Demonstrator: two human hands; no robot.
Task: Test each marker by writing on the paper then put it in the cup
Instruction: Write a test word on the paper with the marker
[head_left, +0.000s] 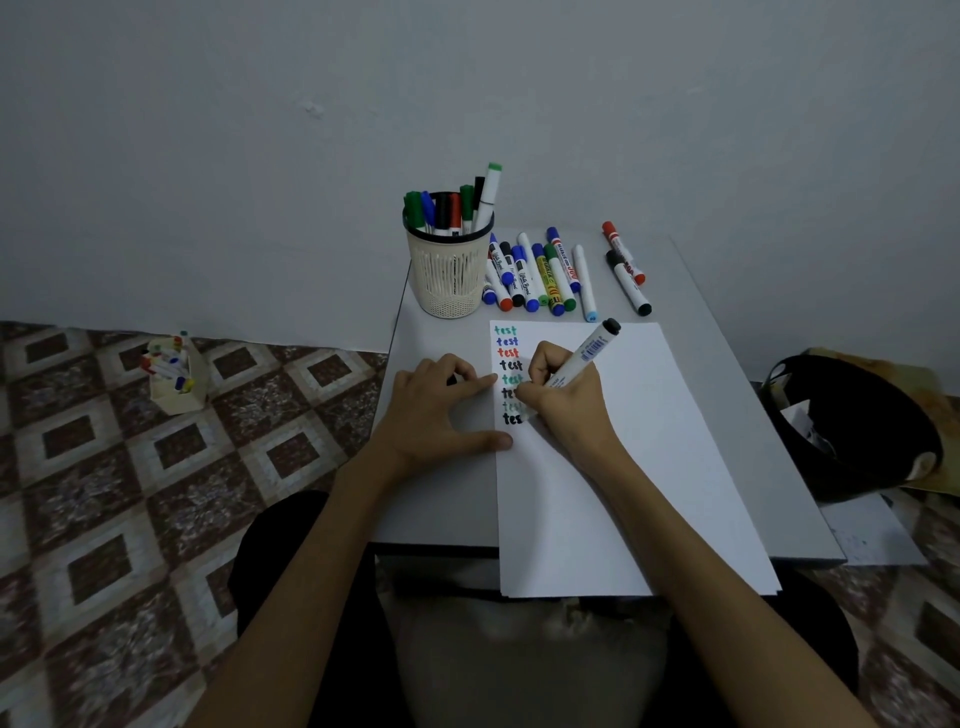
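Note:
A white sheet of paper (613, 457) lies on the small grey table (447, 509), with a column of the word "test" in several colours along its left edge. My right hand (561, 395) grips a white marker with a black end (587, 351), its tip down on the lowest black word. My left hand (441, 410) rests beside the paper, finger and thumb pressing its left edge; a small dark thing, perhaps the cap, shows under its curled fingers. A cream mesh cup (449, 270) at the back holds several markers. More markers (540, 275) lie to its right.
Two more markers (626, 270) lie apart near the table's back right corner. On the patterned tile floor at the left stands a small box of markers (174, 374). A black bag (852, 426) sits to the right of the table. A grey wall runs behind.

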